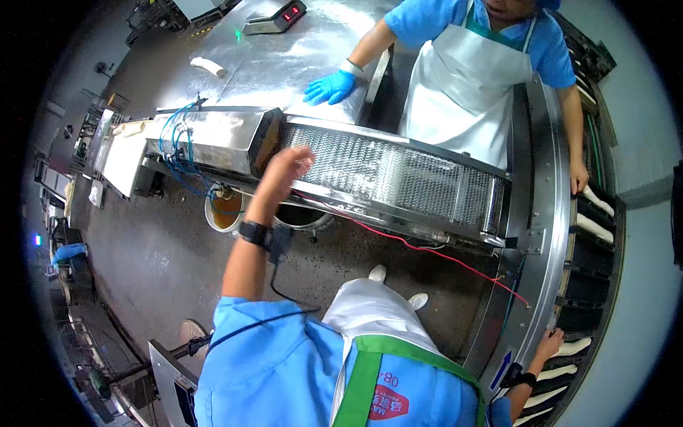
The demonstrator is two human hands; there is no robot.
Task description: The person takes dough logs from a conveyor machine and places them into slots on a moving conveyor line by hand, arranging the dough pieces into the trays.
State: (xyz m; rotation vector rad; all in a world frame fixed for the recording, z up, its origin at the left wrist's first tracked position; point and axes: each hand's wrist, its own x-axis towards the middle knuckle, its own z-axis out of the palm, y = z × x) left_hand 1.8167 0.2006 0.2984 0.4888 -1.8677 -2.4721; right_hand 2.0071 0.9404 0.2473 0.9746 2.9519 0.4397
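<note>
My left hand (pixel 290 164) is over the left part of the mesh conveyor belt (pixel 370 167), beside the metal housing (pixel 213 139). Its fingers are blurred but look loosely apart, with nothing visible in them. At the lower right, my right hand (pixel 550 344) reaches over the metal rail (pixel 546 285), its fingers closed on the near end of a white dough strip (pixel 573 346). More dough strips (pixel 556 373) lie below it in dark trays.
Across the belt stands a co-worker (pixel 462 78), one blue-gloved hand (pixel 331 88) flat on the steel table (pixel 263 64), a bare hand (pixel 579 177) by other strips. A scale (pixel 274 17), bucket (pixel 225 211) and red cord (pixel 405 242) are in view.
</note>
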